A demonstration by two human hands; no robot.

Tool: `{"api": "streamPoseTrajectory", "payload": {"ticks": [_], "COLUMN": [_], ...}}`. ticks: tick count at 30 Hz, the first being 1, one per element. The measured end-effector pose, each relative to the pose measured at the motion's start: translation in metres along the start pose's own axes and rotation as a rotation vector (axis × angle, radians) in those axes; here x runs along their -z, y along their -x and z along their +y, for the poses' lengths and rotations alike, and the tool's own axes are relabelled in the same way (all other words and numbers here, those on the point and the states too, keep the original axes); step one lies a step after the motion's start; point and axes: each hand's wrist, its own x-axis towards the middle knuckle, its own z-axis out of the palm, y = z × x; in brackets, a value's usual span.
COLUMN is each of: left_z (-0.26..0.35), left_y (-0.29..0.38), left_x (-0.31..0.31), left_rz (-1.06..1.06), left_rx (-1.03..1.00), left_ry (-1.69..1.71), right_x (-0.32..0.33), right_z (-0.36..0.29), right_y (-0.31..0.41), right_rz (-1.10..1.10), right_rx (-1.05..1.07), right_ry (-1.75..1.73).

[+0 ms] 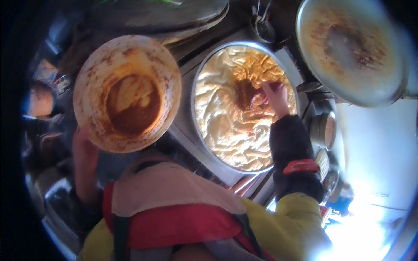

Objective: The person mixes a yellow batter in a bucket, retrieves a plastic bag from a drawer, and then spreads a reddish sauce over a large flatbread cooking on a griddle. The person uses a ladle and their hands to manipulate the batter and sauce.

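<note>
My left hand (84, 139) grips the lower left rim of a wide pale bowl (87, 98). The bowl is tipped so that its inside faces me, its wall smeared with reddish-brown residue. Thin reddish-brown sauce (130, 121) covers its bottom. On the right, a large round metal tray (197, 128) holds a wrinkled pastry sheet (222, 137). Orange-brown sauce coats the pastry's upper right part. Over that part, my right hand (277, 98) has its fingers down on a dark pink object (259, 100), too blurred to name, and seems to hold it.
A large round metal tray (356, 49), stained brown, stands at the upper right. Behind the pastry is a small pot (264, 31) with utensils in it. Round tins (323, 130) sit right of my right arm. A large dark round lid or pan (156, 19) is at the top.
</note>
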Motion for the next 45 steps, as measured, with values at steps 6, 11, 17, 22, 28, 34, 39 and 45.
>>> {"api": "streamPoseTrajectory", "payload": {"ticks": [6, 11, 17, 22, 28, 34, 39, 45], "left_z": [-0.007, -0.005, 0.003, 0.004, -0.001, -0.004, -0.011, -0.011], "left_y": [0.008, 0.014, -0.004, 0.002, 0.022, 0.024, 0.025, 0.030], "left_x": [0.008, 0.007, -0.002, 0.002, 0.002, -0.007, -0.007, -0.005], "left_rz": [0.076, 0.089, 0.061, 0.074, 0.118, 0.057, 0.107, 0.019], "left_rx": [-0.002, -0.049, -0.023, -0.050, -0.009, -0.055, -0.035, -0.044], "left_ry": [-0.060, -0.084, -0.046, -0.012, 0.022, -0.026, 0.029, 0.089], "right_x": [0.026, -0.031, -0.001, 0.123, 0.207, 0.126, 0.086, 0.141], "right_z": [-0.030, -0.040, 0.011, 0.137, 0.160, 0.115, 0.051, 0.043], "right_y": [-0.102, -0.157, -0.189, -0.147, -0.102, -0.063, 0.030, 0.027], "right_rz": [0.144, 0.173, 0.273, 0.799, 0.415, 0.204, -0.247, -0.036], "right_rx": [0.156, 0.064, -0.133, -0.378, -0.255, -0.164, -0.171, -0.043], "right_ry": [0.636, 0.721, -0.142, 0.370, 0.879, 0.144, -0.148, -0.029]}}
